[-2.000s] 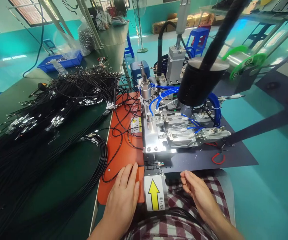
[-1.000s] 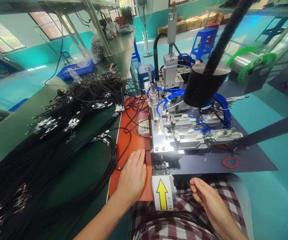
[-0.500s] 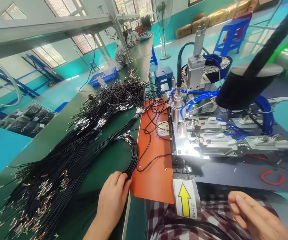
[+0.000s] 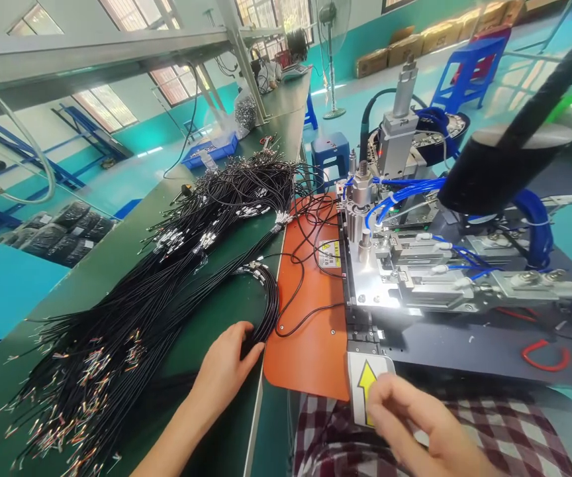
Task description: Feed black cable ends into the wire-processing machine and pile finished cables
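Note:
My left hand (image 4: 226, 361) lies at the green table's edge, its thumb and fingers closed around the lower end of a curved bundle of black cables (image 4: 269, 298). White connector ends show at the bundle's top. My right hand (image 4: 418, 421) is in front of a white label with a yellow arrow (image 4: 360, 391), above my checkered clothing. Its thumb and fingers are bent together; whether anything is between them is hidden. Nearby, thin black cables cross the orange plate (image 4: 306, 358) toward the metal machine (image 4: 380, 285).
A large heap of black cables (image 4: 132, 298) with bare coloured wire ends covers the green table (image 4: 206, 351). A black cylinder (image 4: 504, 172) hangs over the machine. A red loop (image 4: 544, 354) lies on the machine's dark base. Behind stand a blue stool (image 4: 330, 156) and a fan (image 4: 328, 59).
My right hand has moved left, from over the clothing to in front of the arrow label. The left hand stays at the cable bundle, its thumb and fingers slightly farther apart.

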